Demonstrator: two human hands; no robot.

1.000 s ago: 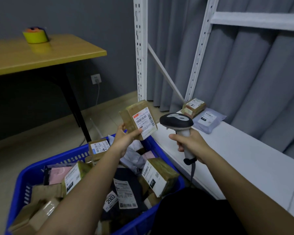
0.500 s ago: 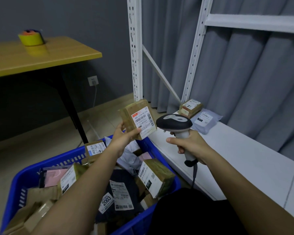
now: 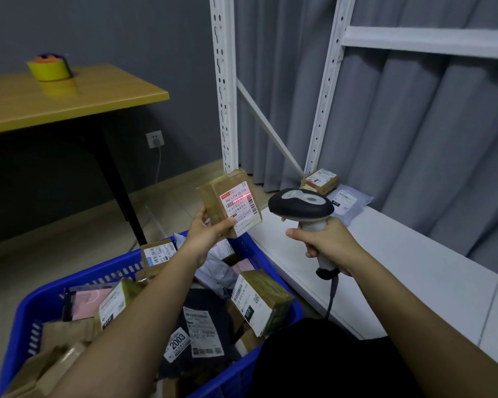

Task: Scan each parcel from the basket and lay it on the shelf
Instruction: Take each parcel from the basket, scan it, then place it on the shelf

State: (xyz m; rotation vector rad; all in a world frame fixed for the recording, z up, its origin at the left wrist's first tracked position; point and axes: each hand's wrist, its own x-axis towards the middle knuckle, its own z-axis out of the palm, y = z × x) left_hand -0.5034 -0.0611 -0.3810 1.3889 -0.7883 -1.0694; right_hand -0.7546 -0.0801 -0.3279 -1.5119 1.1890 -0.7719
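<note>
Head view: left hand (image 3: 210,232) holds parcel (image 3: 229,202) labelled "642 L714 00 015".

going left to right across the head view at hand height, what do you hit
left hand → brown parcel it grips → scanner → right hand on its handle → white shelf

Basket (image 3: 52,297) blue; brown parcel (image 3: 230,203) above it, white label crossed by red line; scanner (image 3: 301,208) black-grey.
</note>
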